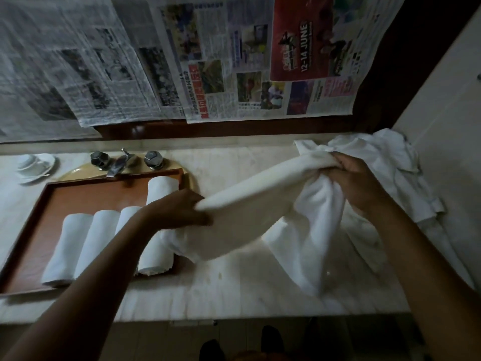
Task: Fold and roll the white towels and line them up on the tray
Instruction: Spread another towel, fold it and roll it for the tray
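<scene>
The left hand is curled round one end of a white towel, thumb on top, gripping its edge just above the right side of the tray. The right hand grips the other end, its fingers bunched tight into the cloth, higher and further back. The towel is stretched in a band between the two hands, held up off the bench. Its loose part hangs down from the right hand until its lower folds touch the bench top.

Four rolls lie side by side on the tray, touching their neighbours; the left forearm crosses over the two on the right. Behind the right hand a pile of crumpled white cloth sits in the bench's back corner. Taps stand behind the tray, with a cup on a saucer to their left. Newspapers cover the wall above.
</scene>
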Demonstrator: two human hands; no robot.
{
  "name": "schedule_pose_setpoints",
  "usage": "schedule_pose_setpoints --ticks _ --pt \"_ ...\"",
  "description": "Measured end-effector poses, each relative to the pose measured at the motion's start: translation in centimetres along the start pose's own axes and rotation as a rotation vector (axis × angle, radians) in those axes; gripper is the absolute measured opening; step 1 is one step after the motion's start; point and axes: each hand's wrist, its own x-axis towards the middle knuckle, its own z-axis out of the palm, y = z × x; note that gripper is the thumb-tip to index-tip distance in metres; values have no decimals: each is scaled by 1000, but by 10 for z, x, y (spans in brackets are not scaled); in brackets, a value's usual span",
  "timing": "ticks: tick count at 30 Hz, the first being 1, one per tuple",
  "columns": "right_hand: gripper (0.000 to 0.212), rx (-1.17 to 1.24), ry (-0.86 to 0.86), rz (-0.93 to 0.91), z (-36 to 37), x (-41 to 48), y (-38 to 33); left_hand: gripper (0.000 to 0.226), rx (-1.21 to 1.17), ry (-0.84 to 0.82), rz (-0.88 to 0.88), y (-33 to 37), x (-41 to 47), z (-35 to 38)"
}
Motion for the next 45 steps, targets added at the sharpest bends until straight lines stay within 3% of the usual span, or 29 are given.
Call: schedule_pose_setpoints --ticks 1,5,9,11,15,17,19,21,22,25,26,28,30,32,34,35,37,39,42,45 --pt "29 26 17 18 -5 4 5 18 -172 40 -10 -7 -2 -3" --pt "24 110 88 102 -8 8 24 62 -833 291 -17 -29 -3 -1" --pt "5 17 84 186 5 3 40 50 -1104 452 45 -21 -1 12" --pt "21 -161 33 192 7 1 53 44 -1179 522 52 -14 0 13" --pt "73 -798 -375 307 19 -14 89 23 -1325 570 -20 -9 4 -5" --pt "74 -1048 -489 432 24 -28 117 22 -1321 579 -39 -13 4 -11" --pt "77 -1123 -476 495 26 -44 138 28 -1256 588 -21 -20 1 -9" --pt "74 -987 -335 520 24 -50 149 41 -1106 545 24 -24 -8 -3" --pt "62 -870 -222 506 23 -47 151 42 -999 484 53 -25 -12 1" --pt "22 -640 115 384 19 -30 134 35 -557 148 249 -11 -21 22" --pt "18 -583 173 321 20 -24 120 35 -419 42 292 -7 -19 33" --pt "16 -504 192 176 25 -14 83 46 -209 -54 283 -2 -9 50" --pt "7 -505 110 33 33 -9 42 68 -79 -5 227 5 2 56" --pt "5 -511 -41 -76 46 -7 -1 93 -82 163 255 22 11 50" --pt "7 -487 -130 -164 59 -5 -39 97 -162 272 351 51 17 37" --pt "8 -492 -129 -216 63 -4 -54 84 -171 293 402 65 21 29" --pt "8 -560 -134 -279 62 1 -75 37 -117 339 459 83 28 16" --pt "22 -757 -220 -225 47 10 -82 4 -181 398 465 86 27 1" --pt "48 -990 -262 -14 20 18 -69 5 -494 413 382 70 21 -19" --pt "30 -729 -243 8 -3 18 -56 14 -613 406 283 40 20 -26"
